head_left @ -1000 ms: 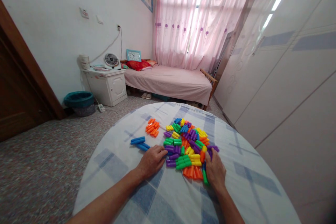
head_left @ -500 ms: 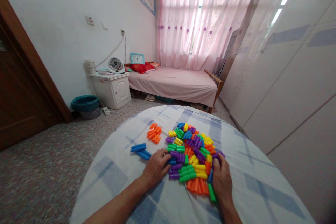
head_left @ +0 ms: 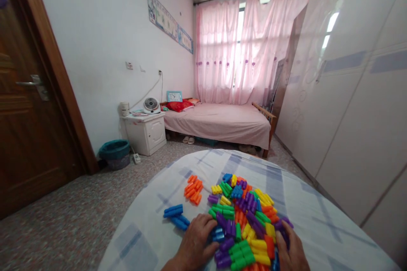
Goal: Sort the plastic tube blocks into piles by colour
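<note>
A heap of small plastic pegs [head_left: 246, 220] in purple, green, yellow, orange and blue lies on a round table with a blue-checked cloth [head_left: 305, 216]. My left hand [head_left: 199, 243] rests at the heap's left edge, fingers curled over blue and purple pegs. At the right edge, my right hand [head_left: 291, 250] curls its fingers on purple pegs. A small group of orange pegs [head_left: 193, 189] sits apart at the far left. Closer to me on the left lie a few blue pegs [head_left: 176, 216].
Beyond the table are a bed with a pink cover [head_left: 222, 123], a white nightstand [head_left: 144, 133] bearing a fan, a teal bin [head_left: 115, 153], a wooden door [head_left: 28, 106] at left and white wardrobes [head_left: 352, 106] at right.
The camera has tilted up, so the table and hands sit lower in the picture. Both hands stay at the heap's edges; the left fingers have crept further onto the pegs.
</note>
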{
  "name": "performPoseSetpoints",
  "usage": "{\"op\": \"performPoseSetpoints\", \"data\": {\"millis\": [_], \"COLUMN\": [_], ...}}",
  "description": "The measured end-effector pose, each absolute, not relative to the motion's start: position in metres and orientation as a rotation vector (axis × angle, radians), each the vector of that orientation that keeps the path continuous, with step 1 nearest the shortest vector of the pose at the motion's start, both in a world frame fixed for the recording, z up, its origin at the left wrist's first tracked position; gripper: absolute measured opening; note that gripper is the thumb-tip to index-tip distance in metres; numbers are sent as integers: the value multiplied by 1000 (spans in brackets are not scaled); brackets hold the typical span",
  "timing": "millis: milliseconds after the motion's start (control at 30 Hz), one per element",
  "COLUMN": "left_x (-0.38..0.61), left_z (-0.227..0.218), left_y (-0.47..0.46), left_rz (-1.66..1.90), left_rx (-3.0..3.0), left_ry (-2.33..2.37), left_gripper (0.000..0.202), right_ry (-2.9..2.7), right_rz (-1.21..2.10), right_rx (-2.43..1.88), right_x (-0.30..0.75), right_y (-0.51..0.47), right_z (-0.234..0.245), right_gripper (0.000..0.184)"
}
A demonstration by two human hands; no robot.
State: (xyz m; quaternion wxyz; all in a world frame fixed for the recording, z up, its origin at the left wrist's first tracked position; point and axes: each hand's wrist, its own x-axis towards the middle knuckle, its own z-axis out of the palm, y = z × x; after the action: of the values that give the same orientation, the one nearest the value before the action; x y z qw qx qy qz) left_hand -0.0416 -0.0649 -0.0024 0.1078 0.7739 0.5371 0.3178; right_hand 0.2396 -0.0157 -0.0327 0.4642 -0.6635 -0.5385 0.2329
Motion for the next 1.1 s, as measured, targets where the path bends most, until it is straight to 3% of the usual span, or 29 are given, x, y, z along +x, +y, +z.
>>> {"op": "performPoseSetpoints", "data": {"millis": [233, 500, 900, 1100], "left_x": [-40, -72, -142, -113], "left_z": [3, 35, 5, 24], "left_y": [-71, -100, -121, -112], "left_rz": [1033, 1116, 1134, 1178], "left_rx": [2264, 2335, 2302, 2370], "left_ry": [1585, 1741, 2129, 2021], "left_gripper": [50, 41, 36, 42], "right_ry": [-1341, -1343, -1339, -1323], "right_rz": [515, 422, 407, 449], "right_rx": [-1629, -1676, -1707, -1701], "right_x": [238, 228, 227, 226], "right_y": [-19, -32, -32, -34], "right_z": [-29, -8, -6, -1], "right_gripper": [64, 59, 61, 57]}}
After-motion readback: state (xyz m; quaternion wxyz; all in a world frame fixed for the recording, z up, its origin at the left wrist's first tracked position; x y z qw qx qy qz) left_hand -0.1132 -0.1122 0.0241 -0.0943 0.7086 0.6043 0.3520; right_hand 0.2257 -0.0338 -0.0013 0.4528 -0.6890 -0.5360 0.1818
